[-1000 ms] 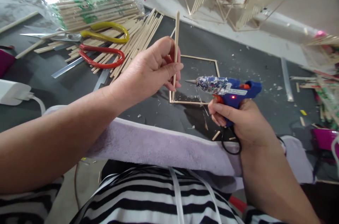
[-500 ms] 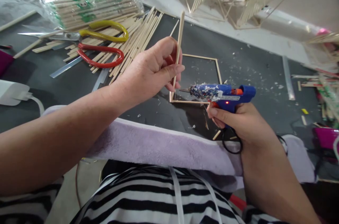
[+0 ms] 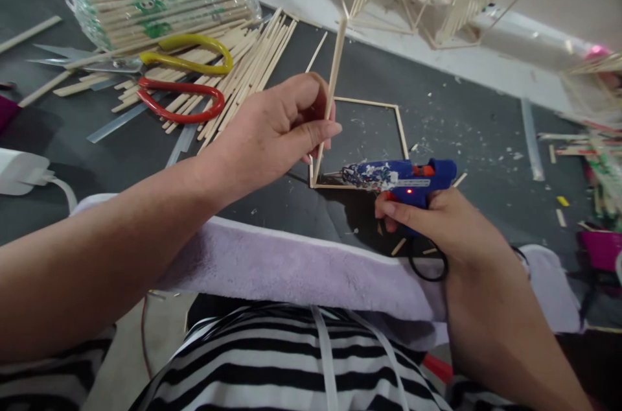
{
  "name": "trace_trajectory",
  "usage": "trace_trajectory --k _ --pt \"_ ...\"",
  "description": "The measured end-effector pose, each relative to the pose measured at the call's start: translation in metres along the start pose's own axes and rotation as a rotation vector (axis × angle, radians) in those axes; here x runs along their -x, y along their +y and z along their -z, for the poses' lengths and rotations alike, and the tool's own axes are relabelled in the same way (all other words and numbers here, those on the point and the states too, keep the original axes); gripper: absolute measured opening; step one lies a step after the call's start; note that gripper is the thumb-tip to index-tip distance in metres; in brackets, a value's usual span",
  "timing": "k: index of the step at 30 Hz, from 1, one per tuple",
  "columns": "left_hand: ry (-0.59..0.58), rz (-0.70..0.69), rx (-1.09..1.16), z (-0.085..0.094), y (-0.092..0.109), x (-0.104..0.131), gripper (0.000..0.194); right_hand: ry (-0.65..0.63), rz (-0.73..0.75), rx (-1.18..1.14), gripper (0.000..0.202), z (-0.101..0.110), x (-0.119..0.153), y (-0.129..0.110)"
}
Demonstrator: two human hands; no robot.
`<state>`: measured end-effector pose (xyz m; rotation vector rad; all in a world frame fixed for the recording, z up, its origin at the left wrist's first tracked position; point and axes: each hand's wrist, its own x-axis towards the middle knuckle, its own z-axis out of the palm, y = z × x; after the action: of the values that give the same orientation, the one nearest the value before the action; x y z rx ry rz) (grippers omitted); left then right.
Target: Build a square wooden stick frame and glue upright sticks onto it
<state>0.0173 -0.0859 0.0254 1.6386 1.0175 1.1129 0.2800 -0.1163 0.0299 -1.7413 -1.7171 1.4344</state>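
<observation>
Between its thumb and fingers, my left hand (image 3: 286, 129) pinches a wooden stick (image 3: 334, 67) that stands nearly upright. The stick's lower end is at the near left corner of a thin wooden frame (image 3: 367, 102) lying on the dark tabletop. My right hand (image 3: 432, 216) is wrapped round the grip of a blue glue gun (image 3: 401, 177), whose red light is on. The gun's metal nozzle points left, close beside the foot of the stick. White glue residue covers the gun's front part.
Scissors (image 3: 182, 100) with yellow and red handles lie on loose sticks (image 3: 262, 61) at the left, before a plastic bag of sticks (image 3: 160, 9). Stick structures (image 3: 457, 15) stand at the back right. Clear glue sticks (image 3: 532, 139) and scraps lie around.
The stick's foot has come down to the frame corner. My right hand has brought the glue gun slightly left and lower, its nozzle nearer the stick. The view has shifted a little.
</observation>
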Motion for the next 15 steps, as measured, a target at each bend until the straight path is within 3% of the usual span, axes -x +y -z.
trace_trajectory --k 15 --pt "-0.056 -0.193 -0.296 0.0040 0.0057 0.0053 0.012 -0.039 0.040 0.112 0.029 0.0048 -0.0033 0.0062"
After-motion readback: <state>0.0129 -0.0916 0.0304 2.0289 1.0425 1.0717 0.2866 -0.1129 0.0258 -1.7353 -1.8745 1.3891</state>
